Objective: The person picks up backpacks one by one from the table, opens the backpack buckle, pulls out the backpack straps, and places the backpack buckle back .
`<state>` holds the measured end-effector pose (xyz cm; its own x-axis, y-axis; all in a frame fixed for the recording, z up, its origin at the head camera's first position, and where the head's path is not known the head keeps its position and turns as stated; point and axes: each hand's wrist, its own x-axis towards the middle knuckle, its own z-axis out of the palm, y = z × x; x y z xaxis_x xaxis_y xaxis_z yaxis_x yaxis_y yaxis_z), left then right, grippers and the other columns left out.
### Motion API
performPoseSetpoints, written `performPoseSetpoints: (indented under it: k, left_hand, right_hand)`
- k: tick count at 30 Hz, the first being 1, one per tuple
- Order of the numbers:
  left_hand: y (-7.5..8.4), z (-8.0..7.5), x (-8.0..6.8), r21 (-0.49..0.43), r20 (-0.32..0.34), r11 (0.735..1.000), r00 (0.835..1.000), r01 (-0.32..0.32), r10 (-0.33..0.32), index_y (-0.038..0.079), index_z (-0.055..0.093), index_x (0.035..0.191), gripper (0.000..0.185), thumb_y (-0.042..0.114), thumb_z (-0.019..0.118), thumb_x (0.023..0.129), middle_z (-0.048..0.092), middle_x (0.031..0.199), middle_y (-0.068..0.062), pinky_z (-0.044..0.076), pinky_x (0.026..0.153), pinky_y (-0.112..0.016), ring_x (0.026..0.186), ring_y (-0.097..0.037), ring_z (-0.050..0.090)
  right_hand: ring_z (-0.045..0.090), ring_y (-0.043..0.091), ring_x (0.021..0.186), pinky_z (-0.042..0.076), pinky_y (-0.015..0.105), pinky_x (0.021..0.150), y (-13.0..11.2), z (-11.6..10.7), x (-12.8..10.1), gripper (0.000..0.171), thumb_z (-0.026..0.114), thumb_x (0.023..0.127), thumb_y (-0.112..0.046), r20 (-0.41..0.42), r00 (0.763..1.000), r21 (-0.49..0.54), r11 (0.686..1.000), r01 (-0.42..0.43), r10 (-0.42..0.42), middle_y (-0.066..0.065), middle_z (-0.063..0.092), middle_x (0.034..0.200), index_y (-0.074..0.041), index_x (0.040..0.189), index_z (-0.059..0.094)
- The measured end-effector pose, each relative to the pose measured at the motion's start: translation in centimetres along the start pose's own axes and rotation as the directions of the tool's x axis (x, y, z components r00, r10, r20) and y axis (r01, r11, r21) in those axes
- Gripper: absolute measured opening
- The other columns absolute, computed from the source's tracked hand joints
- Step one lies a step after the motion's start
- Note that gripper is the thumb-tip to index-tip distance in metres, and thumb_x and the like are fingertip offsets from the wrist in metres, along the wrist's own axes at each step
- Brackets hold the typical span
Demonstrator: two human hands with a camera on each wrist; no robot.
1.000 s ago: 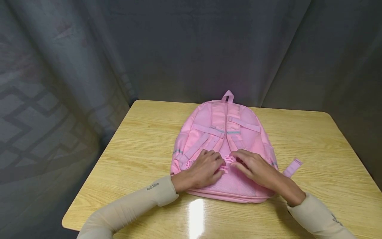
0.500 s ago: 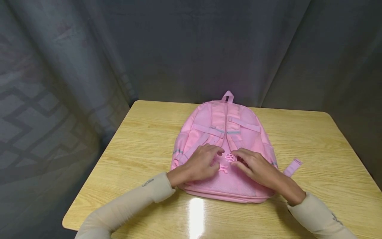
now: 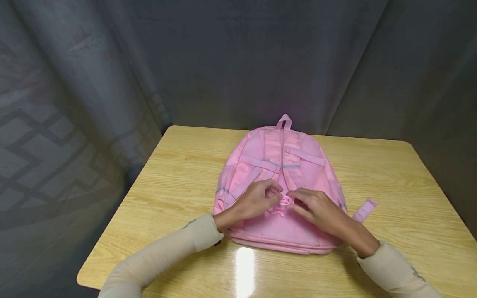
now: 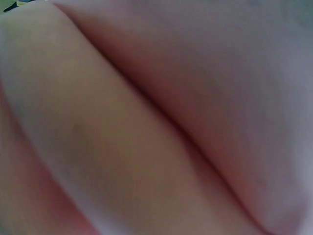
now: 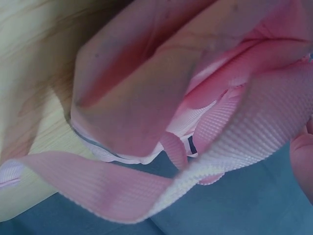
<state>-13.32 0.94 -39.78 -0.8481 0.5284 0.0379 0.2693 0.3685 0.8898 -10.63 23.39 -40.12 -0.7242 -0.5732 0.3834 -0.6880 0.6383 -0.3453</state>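
Note:
A pink backpack (image 3: pixel 277 157) lies strap side up on the wooden table (image 3: pixel 179 174). Both hands meet over its lower middle, at a small pink buckle (image 3: pixel 285 201). My left hand (image 3: pixel 273 194) has curled fingers and pinches the buckle's left part. My right hand (image 3: pixel 294 203) pinches it from the right. In the right wrist view a pink webbing strap (image 5: pixel 234 147) crosses close to the lens over the backpack fabric (image 5: pixel 142 98). The left wrist view is only blurred pink fabric (image 4: pixel 195 98).
A loose strap end (image 3: pixel 365 209) lies on the table to the right of the bag. The carry loop (image 3: pixel 284 121) points toward the dark curtain (image 3: pixel 238 62) behind the table. Bare wood shows on both sides and in front of the bag.
My left hand has lifted off the bag, curled its fingers and moved right to the buckle. My right hand has edged slightly left toward it. The backpack has stayed put.

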Motion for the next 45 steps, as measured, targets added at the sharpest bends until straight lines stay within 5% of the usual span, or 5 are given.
performPoseSetpoints:
  k: [8, 19, 28, 38, 45]
  left_hand:
    - [0.0, 0.3, 0.0, -0.075, 0.021, 0.996, 0.999, 0.041, -0.040, 0.006, 0.067, 0.110, 0.021, 0.019, 0.068, 0.093, 0.071, 0.092, 0.000, 0.057, 0.067, -0.022, 0.077, -0.007, 0.065]
    - [-0.1, 0.8, 0.1, -0.190, 0.023, 0.978, 0.996, 0.085, -0.082, 0.002, 0.070, 0.102, 0.012, 0.006, 0.071, 0.090, 0.072, 0.085, -0.005, 0.060, 0.061, -0.035, 0.076, -0.029, 0.071]
    - [-0.3, 1.0, 0.1, -0.227, 0.037, 0.964, 0.990, 0.139, -0.134, 0.002, 0.073, 0.098, 0.015, 0.006, 0.075, 0.084, 0.075, 0.084, -0.006, 0.058, 0.066, -0.024, 0.074, -0.019, 0.071]
    - [-0.1, 1.2, 0.2, -0.385, 0.082, 0.900, 0.978, 0.207, -0.190, -0.003, 0.070, 0.099, 0.014, 0.001, 0.073, 0.086, 0.074, 0.082, -0.013, 0.062, 0.067, -0.034, 0.074, -0.029, 0.074]
    - [-0.3, 1.1, 0.5, -0.384, 0.060, 0.896, 0.975, 0.221, -0.215, -0.004, 0.070, 0.101, 0.015, -0.001, 0.071, 0.085, 0.073, 0.084, -0.013, 0.062, 0.066, -0.034, 0.074, -0.029, 0.073]
  right_hand:
    - [0.063, 0.003, 0.081, 0.060, 0.029, 0.074, 0.0, 0.3, 0.0, 0.035, 0.082, 0.081, -0.019, -0.029, 0.999, -0.004, 1.000, 0.030, -0.030, -0.001, 0.073, 0.096, -0.005, 0.112, 0.072]
    - [0.063, 0.001, 0.079, 0.059, 0.027, 0.071, 0.0, 0.4, -0.2, 0.036, 0.085, 0.076, -0.020, -0.075, 0.996, 0.008, 0.999, 0.039, -0.038, -0.001, 0.075, 0.093, -0.007, 0.108, 0.074]
    - [0.066, 0.004, 0.078, 0.057, 0.022, 0.070, 0.2, 0.5, -0.4, 0.035, 0.086, 0.072, -0.020, -0.116, 0.991, 0.005, 0.998, 0.069, -0.068, -0.001, 0.076, 0.092, -0.009, 0.104, 0.076]
    - [0.058, 0.001, 0.068, 0.051, 0.017, 0.061, 0.3, 0.4, -0.4, 0.034, 0.087, 0.070, -0.025, -0.189, 0.976, -0.041, 0.994, 0.099, -0.105, -0.006, 0.071, 0.081, -0.011, 0.099, 0.075]
    - [0.056, 0.002, 0.068, 0.051, 0.020, 0.060, 0.3, -0.1, -0.4, 0.038, 0.087, 0.071, -0.024, -0.142, 0.987, -0.053, 0.996, 0.072, -0.079, -0.007, 0.065, 0.078, -0.008, 0.102, 0.073]
